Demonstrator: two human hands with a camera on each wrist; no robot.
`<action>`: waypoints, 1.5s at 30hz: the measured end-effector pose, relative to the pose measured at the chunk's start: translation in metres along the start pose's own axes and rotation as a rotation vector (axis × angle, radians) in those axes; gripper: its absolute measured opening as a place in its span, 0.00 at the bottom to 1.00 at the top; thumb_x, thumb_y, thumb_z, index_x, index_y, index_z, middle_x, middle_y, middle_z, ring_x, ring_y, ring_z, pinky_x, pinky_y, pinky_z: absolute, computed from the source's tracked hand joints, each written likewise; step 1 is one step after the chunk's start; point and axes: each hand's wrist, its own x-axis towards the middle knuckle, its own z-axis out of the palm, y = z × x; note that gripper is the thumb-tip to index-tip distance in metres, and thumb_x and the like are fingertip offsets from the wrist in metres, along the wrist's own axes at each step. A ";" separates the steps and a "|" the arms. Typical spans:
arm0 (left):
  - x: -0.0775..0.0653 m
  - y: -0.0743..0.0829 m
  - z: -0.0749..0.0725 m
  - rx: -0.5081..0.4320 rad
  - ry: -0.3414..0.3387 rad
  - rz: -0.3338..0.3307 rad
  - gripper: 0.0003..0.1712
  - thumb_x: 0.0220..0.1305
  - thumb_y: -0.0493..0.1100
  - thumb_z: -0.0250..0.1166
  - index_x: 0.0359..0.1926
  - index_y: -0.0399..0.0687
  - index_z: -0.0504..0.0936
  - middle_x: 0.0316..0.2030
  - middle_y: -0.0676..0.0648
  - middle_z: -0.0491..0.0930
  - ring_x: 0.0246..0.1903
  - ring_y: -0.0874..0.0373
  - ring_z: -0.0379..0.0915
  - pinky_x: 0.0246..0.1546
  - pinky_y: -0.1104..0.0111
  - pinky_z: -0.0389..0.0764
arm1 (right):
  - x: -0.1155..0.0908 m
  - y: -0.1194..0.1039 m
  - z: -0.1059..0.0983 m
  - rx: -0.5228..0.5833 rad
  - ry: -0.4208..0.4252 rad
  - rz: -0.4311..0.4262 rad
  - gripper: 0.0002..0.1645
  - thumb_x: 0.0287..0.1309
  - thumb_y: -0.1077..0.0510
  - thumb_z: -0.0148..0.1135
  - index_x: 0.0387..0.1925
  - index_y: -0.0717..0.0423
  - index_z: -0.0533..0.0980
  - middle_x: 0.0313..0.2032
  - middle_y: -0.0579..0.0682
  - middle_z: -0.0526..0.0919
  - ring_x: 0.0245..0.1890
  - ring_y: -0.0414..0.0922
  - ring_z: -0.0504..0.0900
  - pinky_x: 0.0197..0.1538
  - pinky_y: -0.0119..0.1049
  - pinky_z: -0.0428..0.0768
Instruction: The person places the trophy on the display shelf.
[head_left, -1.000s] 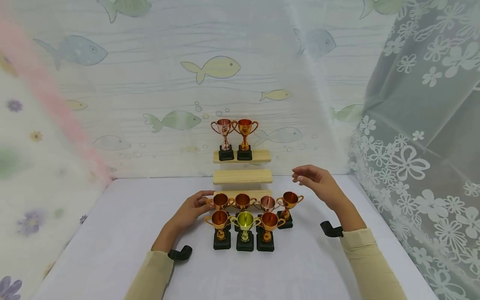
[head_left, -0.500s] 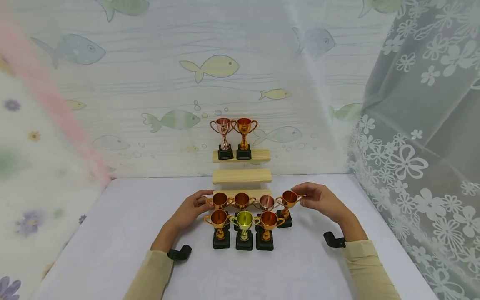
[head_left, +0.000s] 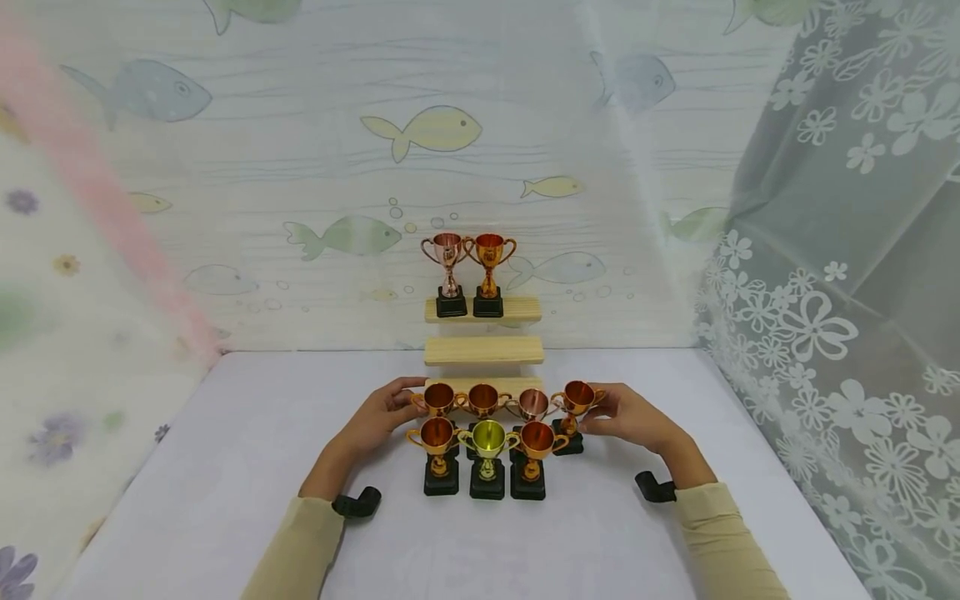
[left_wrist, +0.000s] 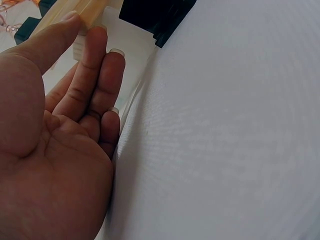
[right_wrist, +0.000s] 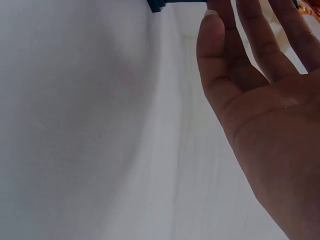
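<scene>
My left hand (head_left: pixel 382 414) rests against the left end of the wooden step shelf (head_left: pixel 483 350), its fingertips touching the lowest step. In the left wrist view, thumb and index finger meet the wood (left_wrist: pixel 87 14). At the right end of the back row, my right hand (head_left: pixel 633 417) holds a small gold trophy (head_left: pixel 578 400) low down, by its black base; the trophy stands upright. In the right wrist view, the thumb (right_wrist: pixel 211 42) touches the dark base (right_wrist: pixel 156 5), while the other fingertips are cut off. Other trophies stand between the hands, including a yellow-gold one (head_left: pixel 488 442).
A rose-gold trophy (head_left: pixel 448 254) and an orange-gold trophy (head_left: pixel 489 254) stand on the top step. Two rows of trophies hide most of the lowest step. A fish-print curtain (head_left: pixel 315 167) hangs behind the white table (head_left: pixel 247 433); lace (head_left: pixel 825 333) borders the right.
My right hand has come down and inward from the right, first touching the trophy's handle, then taking hold lower at its base. The left hand stays at the shelf end.
</scene>
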 end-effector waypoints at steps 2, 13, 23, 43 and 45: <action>0.000 0.001 0.000 -0.003 0.001 0.000 0.29 0.70 0.47 0.65 0.69 0.56 0.69 0.46 0.45 0.84 0.50 0.52 0.81 0.55 0.64 0.76 | 0.002 0.001 0.002 -0.011 0.014 -0.003 0.27 0.58 0.60 0.72 0.60 0.58 0.77 0.52 0.61 0.83 0.51 0.57 0.83 0.53 0.36 0.79; 0.000 0.004 -0.001 0.006 -0.009 0.008 0.30 0.71 0.45 0.63 0.70 0.52 0.67 0.48 0.44 0.83 0.51 0.53 0.81 0.56 0.63 0.76 | 0.005 0.003 0.007 -0.004 0.066 0.028 0.23 0.59 0.61 0.70 0.56 0.59 0.79 0.47 0.57 0.86 0.48 0.52 0.85 0.51 0.36 0.81; 0.002 0.001 -0.002 -0.005 0.002 -0.006 0.28 0.69 0.48 0.65 0.68 0.58 0.69 0.47 0.45 0.84 0.51 0.52 0.81 0.57 0.60 0.75 | 0.005 0.005 0.008 -0.025 0.072 0.011 0.19 0.58 0.60 0.71 0.51 0.60 0.81 0.44 0.54 0.87 0.48 0.51 0.85 0.51 0.36 0.80; 0.001 0.000 -0.001 0.005 0.006 -0.008 0.29 0.71 0.46 0.64 0.69 0.54 0.68 0.46 0.44 0.83 0.50 0.52 0.81 0.56 0.62 0.75 | 0.004 -0.005 0.001 0.012 0.160 0.013 0.16 0.59 0.62 0.71 0.48 0.63 0.81 0.44 0.58 0.87 0.48 0.55 0.85 0.50 0.37 0.81; 0.001 0.000 0.000 0.005 0.009 -0.016 0.29 0.70 0.45 0.64 0.69 0.56 0.68 0.46 0.45 0.83 0.50 0.52 0.81 0.57 0.61 0.75 | 0.004 -0.007 0.000 0.025 0.174 0.012 0.16 0.59 0.62 0.70 0.48 0.63 0.81 0.45 0.59 0.87 0.49 0.55 0.84 0.50 0.37 0.82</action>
